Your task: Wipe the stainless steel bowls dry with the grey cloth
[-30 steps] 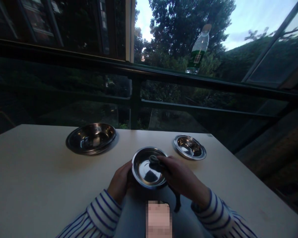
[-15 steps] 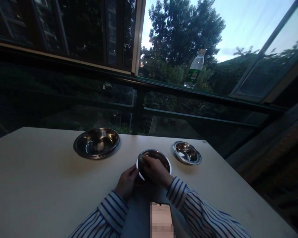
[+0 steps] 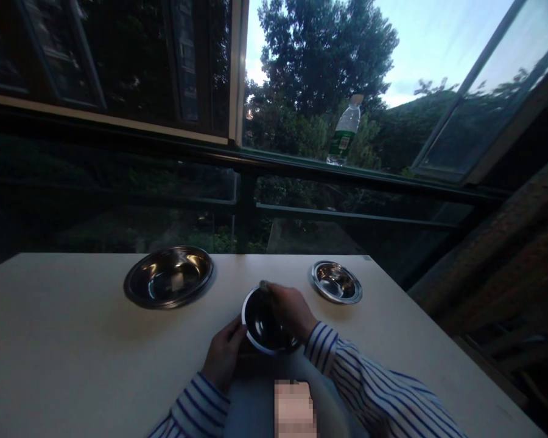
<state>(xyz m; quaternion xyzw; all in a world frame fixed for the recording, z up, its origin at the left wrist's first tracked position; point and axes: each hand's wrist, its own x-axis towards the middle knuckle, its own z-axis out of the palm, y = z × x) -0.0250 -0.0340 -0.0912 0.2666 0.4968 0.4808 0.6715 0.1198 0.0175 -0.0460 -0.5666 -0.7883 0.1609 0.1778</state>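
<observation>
A shiny metal bowl [image 3: 263, 328] is in front of me near the table's front edge, tilted so that its dark inside faces me. My left hand [image 3: 222, 353] grips the bowl's left rim, thumb at the edge and fingers closed, partly hidden. My right hand [image 3: 292, 309] reaches over the bowl's right side, its fingers pinching a small greyish pad [image 3: 264, 285] against the far rim. Most of that pad is covered by the fingers, and its exact kind is unclear.
On the white table [image 3: 73, 359], a wide metal basin [image 3: 168, 280] stands at the back left and a smaller metal bowl [image 3: 337, 283] at the back right. A plastic bottle [image 3: 344, 134] with a green label stands by the window. A phone [image 3: 295, 407] is below my hands.
My right hand has brought the greyish pad from inside the bowl up to its far rim. The bowl has tilted more toward me, with my left hand still on it. The view has shifted slightly.
</observation>
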